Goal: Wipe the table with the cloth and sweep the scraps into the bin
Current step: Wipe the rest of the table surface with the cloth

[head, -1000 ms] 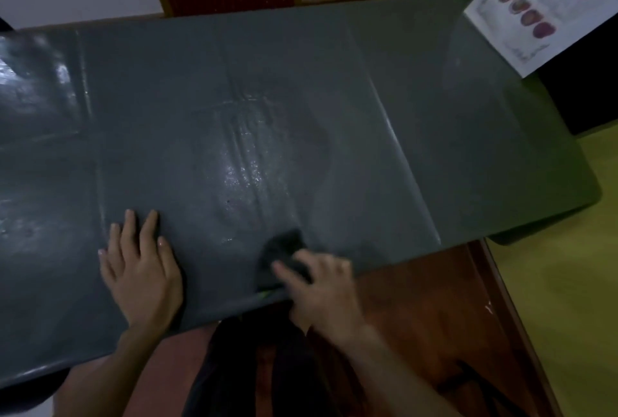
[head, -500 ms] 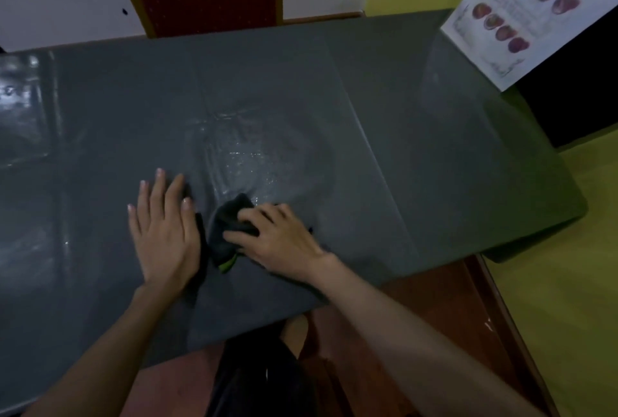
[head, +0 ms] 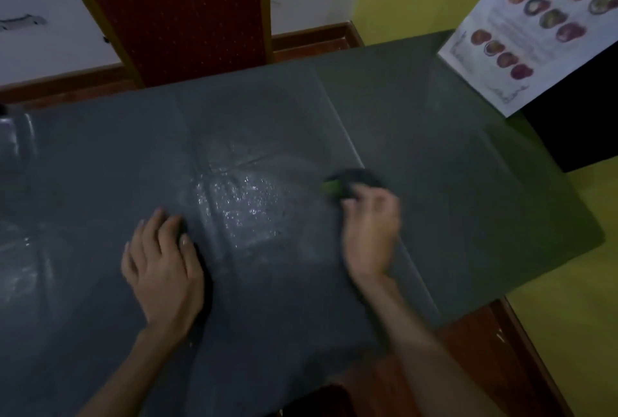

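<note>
The cloth is gripped under the right hand, right of the wet patch on the counter. The left hand is pressed flat, fingers released, left of it. The loose cover could be bunched by hard strokes.

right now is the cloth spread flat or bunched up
Bunched up: the cloth is a small dark wad under the right hand's fingertips, though motion blur hides detail.
</note>
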Demonstrator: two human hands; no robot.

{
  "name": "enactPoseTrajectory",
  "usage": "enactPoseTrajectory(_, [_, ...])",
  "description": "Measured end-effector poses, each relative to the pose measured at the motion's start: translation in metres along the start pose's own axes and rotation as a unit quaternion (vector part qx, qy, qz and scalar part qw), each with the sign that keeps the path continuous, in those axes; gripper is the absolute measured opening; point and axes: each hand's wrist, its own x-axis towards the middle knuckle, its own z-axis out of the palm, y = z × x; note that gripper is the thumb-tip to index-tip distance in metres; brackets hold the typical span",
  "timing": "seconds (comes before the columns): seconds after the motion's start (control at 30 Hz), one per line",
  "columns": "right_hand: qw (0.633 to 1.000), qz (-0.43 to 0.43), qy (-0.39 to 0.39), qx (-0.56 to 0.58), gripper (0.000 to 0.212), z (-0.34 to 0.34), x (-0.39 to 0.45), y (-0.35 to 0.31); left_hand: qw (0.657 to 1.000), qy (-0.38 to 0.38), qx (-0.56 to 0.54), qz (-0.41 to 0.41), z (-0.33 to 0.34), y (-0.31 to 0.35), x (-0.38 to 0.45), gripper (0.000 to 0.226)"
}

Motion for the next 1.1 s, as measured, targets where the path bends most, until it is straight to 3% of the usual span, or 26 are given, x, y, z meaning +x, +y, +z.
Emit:
enactPoseTrajectory(0.03, [0.987, -0.135, -0.084, 0.034, 0.023, 0.011, -0.007, -0.032, 1.0, 0.006, -0.008, 0.021, 0.004, 0.006, 0.024, 0.039])
enactPoseTrajectory(0.07, [0.949, -0.278, -0.143, 0.036, 0.022, 0.022, -0.014, -0.055, 0.999, 0.01, -0.018, 0.033, 0.009, 0.011, 0.05, 0.039])
enactPoseTrajectory(0.13, [0.863, -0.48, -0.156, -0.002, 0.025, 0.035, -0.004, -0.074, 0.998, -0.011, -0.03, 0.045, 0.019, 0.02, 0.097, 0.041])
enactPoseTrajectory(0.17, [0.849, -0.509, -0.141, -0.015, 0.029, 0.038, 0.016, -0.069, 0.998, -0.036, -0.02, 0.049, 0.025, 0.022, 0.115, 0.043])
enactPoseTrajectory(0.23, [0.901, -0.42, -0.085, -0.069, 0.032, 0.037, 0.061, -0.045, 0.995, -0.081, 0.03, 0.049, 0.035, 0.017, 0.135, 0.047])
enactPoseTrajectory(0.33, [0.984, -0.072, -0.021, -0.161, 0.025, 0.017, 0.103, 0.021, 0.992, -0.093, 0.068, 0.055, 0.04, 0.01, 0.134, 0.048])
enactPoseTrajectory(0.4, [0.976, 0.154, 0.046, -0.146, 0.024, 0.002, 0.1, 0.045, 0.992, -0.086, 0.069, 0.056, 0.039, 0.011, 0.133, 0.047])
enactPoseTrajectory(0.47, [0.949, 0.274, 0.109, -0.109, 0.025, 0.007, 0.088, 0.026, 0.995, -0.066, 0.056, 0.049, 0.037, 0.018, 0.139, 0.044])
enactPoseTrajectory(0.5, [0.956, 0.249, 0.128, -0.087, 0.027, 0.016, 0.083, 0.002, 0.997, -0.045, 0.041, 0.047, 0.036, 0.023, 0.145, 0.042])
enactPoseTrajectory(0.57, [0.995, 0.036, 0.061, -0.066, 0.034, 0.047, 0.071, -0.059, 0.998, -0.007, -0.014, 0.054, 0.036, 0.033, 0.161, 0.04])
enactPoseTrajectory(0.63, [0.974, -0.214, -0.047, -0.062, 0.039, 0.076, 0.06, -0.113, 0.994, 0.004, -0.086, 0.068, 0.039, 0.039, 0.176, 0.042])
enactPoseTrajectory(0.7, [0.944, -0.316, -0.075, -0.055, 0.039, 0.093, 0.086, -0.131, 0.991, -0.011, -0.115, 0.072, 0.045, 0.042, 0.184, 0.046])
enactPoseTrajectory(0.77, [0.946, -0.307, -0.068, -0.085, 0.034, 0.092, 0.129, -0.119, 0.994, -0.021, -0.076, 0.071, 0.053, 0.038, 0.186, 0.051])
enactPoseTrajectory(0.83, [0.961, -0.221, -0.059, -0.155, 0.027, 0.083, 0.167, -0.08, 0.996, -0.026, -0.04, 0.072, 0.057, 0.033, 0.186, 0.056])
enactPoseTrajectory(0.9, [0.982, -0.031, -0.018, -0.184, 0.026, 0.063, 0.195, -0.028, 0.996, -0.032, -0.024, 0.077, 0.059, 0.03, 0.186, 0.058])
enactPoseTrajectory(0.97, [0.967, 0.199, 0.038, -0.155, 0.028, 0.044, 0.202, 0.001, 0.996, -0.038, -0.005, 0.08, 0.06, 0.031, 0.186, 0.058])
enactPoseTrajectory(1.0, [0.956, 0.252, 0.056, -0.14, 0.029, 0.043, 0.2, -0.003, 0.996, -0.038, 0.003, 0.079, 0.061, 0.031, 0.185, 0.058])
enactPoseTrajectory(1.03, [0.961, 0.237, 0.065, -0.128, 0.029, 0.048, 0.197, -0.018, 0.996, -0.039, 0.007, 0.078, 0.062, 0.031, 0.184, 0.057])
enactPoseTrajectory(1.1, [0.996, 0.029, 0.036, -0.07, 0.031, 0.07, 0.186, -0.074, 0.996, -0.04, 0.01, 0.076, 0.064, 0.031, 0.184, 0.058])
